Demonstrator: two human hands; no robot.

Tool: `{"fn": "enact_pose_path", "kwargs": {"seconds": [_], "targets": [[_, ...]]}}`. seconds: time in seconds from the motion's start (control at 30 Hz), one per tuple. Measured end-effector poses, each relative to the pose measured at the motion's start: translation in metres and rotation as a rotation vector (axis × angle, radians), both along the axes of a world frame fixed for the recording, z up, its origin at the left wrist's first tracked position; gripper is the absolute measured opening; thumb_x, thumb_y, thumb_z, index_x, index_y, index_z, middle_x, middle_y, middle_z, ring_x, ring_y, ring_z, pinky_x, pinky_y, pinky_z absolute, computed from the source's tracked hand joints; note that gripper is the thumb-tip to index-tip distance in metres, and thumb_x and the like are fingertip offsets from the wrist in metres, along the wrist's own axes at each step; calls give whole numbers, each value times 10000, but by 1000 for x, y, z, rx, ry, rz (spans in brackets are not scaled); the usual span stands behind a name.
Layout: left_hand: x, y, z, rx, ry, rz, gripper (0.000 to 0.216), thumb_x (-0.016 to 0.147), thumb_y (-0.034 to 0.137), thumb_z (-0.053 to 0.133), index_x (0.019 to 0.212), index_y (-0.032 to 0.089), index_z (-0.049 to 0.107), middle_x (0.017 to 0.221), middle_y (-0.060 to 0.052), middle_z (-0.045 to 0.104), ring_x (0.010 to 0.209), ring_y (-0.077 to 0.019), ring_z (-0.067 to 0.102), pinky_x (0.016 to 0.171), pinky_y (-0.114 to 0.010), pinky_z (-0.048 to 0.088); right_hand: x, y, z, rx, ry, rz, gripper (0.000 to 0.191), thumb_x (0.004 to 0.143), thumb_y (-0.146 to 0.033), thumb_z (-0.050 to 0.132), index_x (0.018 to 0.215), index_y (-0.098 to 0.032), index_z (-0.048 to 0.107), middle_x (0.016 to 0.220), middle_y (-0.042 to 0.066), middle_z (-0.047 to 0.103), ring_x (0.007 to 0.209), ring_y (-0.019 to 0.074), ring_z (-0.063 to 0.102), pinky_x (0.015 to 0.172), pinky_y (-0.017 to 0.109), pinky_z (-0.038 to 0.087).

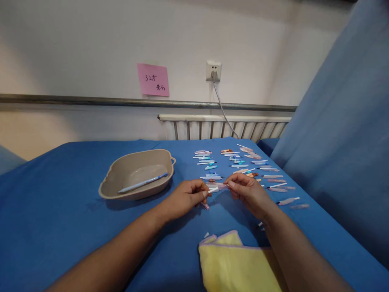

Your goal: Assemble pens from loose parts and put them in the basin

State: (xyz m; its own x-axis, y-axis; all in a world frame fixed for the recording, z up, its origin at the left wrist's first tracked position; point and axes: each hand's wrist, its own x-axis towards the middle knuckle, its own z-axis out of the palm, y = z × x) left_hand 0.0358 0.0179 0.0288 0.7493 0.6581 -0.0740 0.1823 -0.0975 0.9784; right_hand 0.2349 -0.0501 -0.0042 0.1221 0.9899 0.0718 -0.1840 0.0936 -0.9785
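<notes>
In the middle of the view my left hand (pixel 192 194) is closed in a pinch on a short white stick (pixel 213 190), which looks like a pen part. A small pinkish piece (pixel 206 206) shows just below its fingers. Opposite it, my right hand (pixel 247 192) pinches the end of a pinkish see-through pen barrel (pixel 223 186). The white stick and the barrel are close together; whether they touch I cannot tell. Past the hands, pen parts lie in rows, among them blue barrels (pixel 212 177), white sticks (pixel 206 163) and orange-brown pieces (pixel 226 151).
A beige plastic basin (pixel 106 195) stands on the blue cloth (pixel 60 235) at left, holding a long blue pen (pixel 142 183). A folded yellow cloth (pixel 237 267) lies in front of me. Behind are a bed rail (pixel 197 118) and a plugged socket (pixel 214 71); a blue curtain (pixel 340 121) hangs right.
</notes>
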Motion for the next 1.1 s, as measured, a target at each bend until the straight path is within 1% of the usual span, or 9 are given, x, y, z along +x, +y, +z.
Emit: {"fn": "enact_pose_path", "kwargs": {"seconds": [0.07, 0.27, 0.5, 0.63, 0.73, 0.8, 0.93, 1.03, 1.1], "targets": [[-1, -2, 2, 33, 28, 5, 178, 757, 298, 614, 656, 156, 574, 556, 9, 563, 546, -132, 569, 499, -215, 333, 0, -1, 2, 2, -37, -5, 228, 678, -374, 726, 766, -174, 661, 613, -29, 521, 514, 84, 386, 486, 220, 291], [-2, 0, 6, 65, 52, -4, 170, 754, 298, 620, 661, 158, 592, 550, 16, 556, 526, -121, 542, 503, -211, 331, 0, -1, -1, -3, -82, -16, 212, 662, -332, 742, 768, -175, 647, 612, -36, 534, 507, 81, 390, 486, 220, 290], [-2, 1, 7, 65, 61, -13, 202, 760, 324, 612, 660, 151, 582, 572, 9, 580, 511, -113, 526, 498, -209, 330, 0, 4, -6, -4, -18, -50, 265, 649, -352, 745, 813, -174, 638, 599, -42, 541, 500, 87, 429, 499, 226, 328], [-3, 2, 6, 56, 53, -17, 195, 763, 328, 609, 691, 148, 588, 570, 15, 558, 557, -139, 576, 498, -209, 325, -1, 4, -3, -4, 62, -75, 298, 618, -351, 759, 822, -176, 628, 594, -42, 545, 505, 93, 445, 507, 230, 345], [-2, 1, 5, 62, 61, -21, 188, 771, 318, 598, 696, 146, 591, 581, 4, 575, 573, -145, 586, 502, -210, 322, -3, 4, -1, -20, 148, -54, 280, 630, -349, 745, 812, -174, 623, 629, -25, 550, 518, 97, 451, 508, 234, 349], [-1, -1, 6, 79, 70, -17, 175, 770, 299, 595, 682, 148, 592, 592, -5, 597, 539, -124, 541, 500, -209, 319, -4, 4, -1, -26, 170, -35, 271, 638, -345, 738, 810, -172, 620, 642, -21, 547, 522, 95, 453, 508, 233, 347], [0, -4, 7, 102, 92, -3, 177, 764, 277, 594, 638, 154, 585, 603, -21, 631, 498, -103, 459, 492, -209, 309, -6, 5, -4, 9, 106, -40, 287, 656, -363, 734, 836, -177, 609, 609, -34, 533, 518, 98, 458, 510, 233, 353], [0, -5, 7, 121, 101, 2, 183, 765, 278, 593, 628, 156, 589, 600, -23, 636, 515, -111, 480, 497, -208, 315, -7, 5, -5, 41, 40, -107, 304, 654, -363, 749, 858, -189, 606, 573, -48, 532, 511, 106, 473, 505, 233, 364], [0, -4, 5, 135, 105, 4, 188, 767, 286, 595, 630, 157, 591, 600, -20, 636, 526, -114, 488, 499, -205, 322, -10, 5, -4, 67, 18, -130, 277, 663, -368, 748, 827, -189, 615, 575, -40, 555, 528, 113, 499, 516, 237, 382]]}}
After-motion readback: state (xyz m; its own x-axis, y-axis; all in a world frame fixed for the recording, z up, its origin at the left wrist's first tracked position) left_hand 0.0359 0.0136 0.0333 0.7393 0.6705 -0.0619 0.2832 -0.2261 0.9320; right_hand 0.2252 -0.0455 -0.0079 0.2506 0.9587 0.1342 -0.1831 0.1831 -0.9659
